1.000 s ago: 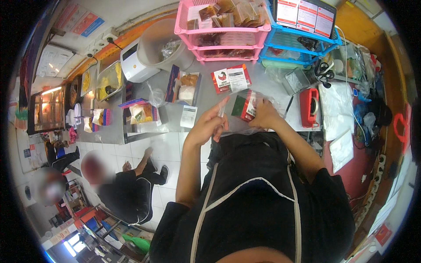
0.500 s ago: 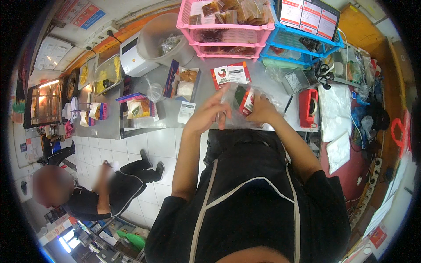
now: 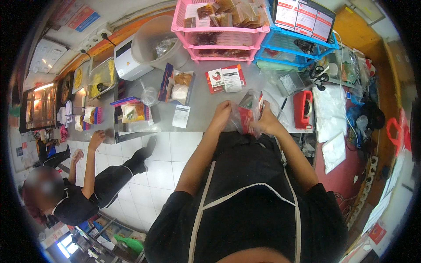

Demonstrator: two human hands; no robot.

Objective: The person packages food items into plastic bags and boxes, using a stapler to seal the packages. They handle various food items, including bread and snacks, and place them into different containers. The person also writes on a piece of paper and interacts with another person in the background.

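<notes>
A clear plastic bag (image 3: 237, 115) stands at the counter's front edge, in front of my apron. Inside it is a red box (image 3: 247, 117), partly covered by the folds and my fingers. My left hand (image 3: 222, 115) pinches the bag's left side, fingers closed. On the other side my right hand (image 3: 268, 122) is closed round the bag's edge, by the box. Beyond both hands lies a second red and white box (image 3: 215, 80) with a white paper slip (image 3: 231, 80) on top. A receipt (image 3: 181, 116) rests to the left of my left hand.
Open food boxes (image 3: 180, 91) (image 3: 131, 112) stand left on the steel counter (image 3: 197, 105). Pink trays (image 3: 221, 37) and blue trays (image 3: 283, 49) sit behind. A red tape dispenser (image 3: 301, 110) and pen (image 3: 283, 106) lie right. A co-worker (image 3: 83, 193) stands at far left.
My left hand has closed on the bag's side. The bag and red box have come closer to me and stand more upright. The co-worker has an arm raised toward the counter.
</notes>
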